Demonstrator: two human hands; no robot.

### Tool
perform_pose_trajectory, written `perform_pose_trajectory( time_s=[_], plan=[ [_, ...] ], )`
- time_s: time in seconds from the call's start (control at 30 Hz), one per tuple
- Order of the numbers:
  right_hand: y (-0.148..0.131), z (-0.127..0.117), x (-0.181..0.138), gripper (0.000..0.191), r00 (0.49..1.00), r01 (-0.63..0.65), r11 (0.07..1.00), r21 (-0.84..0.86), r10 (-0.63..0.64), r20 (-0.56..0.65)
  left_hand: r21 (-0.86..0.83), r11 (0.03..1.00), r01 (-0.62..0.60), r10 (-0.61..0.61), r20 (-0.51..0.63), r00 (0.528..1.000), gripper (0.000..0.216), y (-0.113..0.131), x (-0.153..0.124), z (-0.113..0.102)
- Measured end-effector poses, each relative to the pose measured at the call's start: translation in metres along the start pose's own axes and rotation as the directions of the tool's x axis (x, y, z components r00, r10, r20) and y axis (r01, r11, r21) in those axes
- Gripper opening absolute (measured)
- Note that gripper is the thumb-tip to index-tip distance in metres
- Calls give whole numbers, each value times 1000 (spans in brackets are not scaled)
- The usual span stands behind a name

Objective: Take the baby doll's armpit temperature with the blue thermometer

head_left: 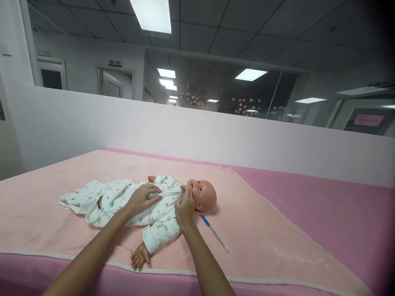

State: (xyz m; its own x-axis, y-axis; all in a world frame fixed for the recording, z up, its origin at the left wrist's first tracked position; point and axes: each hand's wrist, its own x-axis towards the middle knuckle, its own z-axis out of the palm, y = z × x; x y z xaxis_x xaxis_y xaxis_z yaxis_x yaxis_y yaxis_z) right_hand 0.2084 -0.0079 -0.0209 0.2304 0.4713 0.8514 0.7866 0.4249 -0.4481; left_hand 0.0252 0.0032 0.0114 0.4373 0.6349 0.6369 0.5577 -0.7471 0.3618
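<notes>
A baby doll [206, 196] lies on its back, its bald head toward the right. It wears a white baby onesie [165, 209] with small green and brown prints; the legs of the garment lie loose and rumpled at the left. My left hand [143, 200] rests on the doll's belly, fingers stretched out and thumb apart. Close under the doll's chin, my right hand [185, 205] pinches the onesie at its neck. A pale line like a zipper runs along the chest between my hands. What exactly sits between the right fingertips is too small to tell.
A pen [215, 233] with a blue cap lies beside the doll's head. Under everything is a peach-coloured mat [262, 246] with a white edge, spread over a pink surface [333, 205]. A low white wall [216, 133] with glass above borders the far side.
</notes>
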Motion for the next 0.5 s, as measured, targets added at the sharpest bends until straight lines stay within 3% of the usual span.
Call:
perform_pose_trajectory(
  time_s=[0.1, 0.27, 0.5],
  plan=[
    [1, 0, 0, 32, 1000, 6, 1000, 20, -6, 6, 179, 977, -118, 138, -108, 984, 21, 8, -2, 11],
    [1, -2, 1, 32, 999, 6, 999, 31, -7, 32, 281, 935, -218, 265, -145, 953, 15, 11, -3, 17],
    [-1, -3, 2, 32, 998, 12, 999, 40, -14, 60, 271, 948, -168, 202, -102, 974, 18, 17, -2, 14]
  ],
)
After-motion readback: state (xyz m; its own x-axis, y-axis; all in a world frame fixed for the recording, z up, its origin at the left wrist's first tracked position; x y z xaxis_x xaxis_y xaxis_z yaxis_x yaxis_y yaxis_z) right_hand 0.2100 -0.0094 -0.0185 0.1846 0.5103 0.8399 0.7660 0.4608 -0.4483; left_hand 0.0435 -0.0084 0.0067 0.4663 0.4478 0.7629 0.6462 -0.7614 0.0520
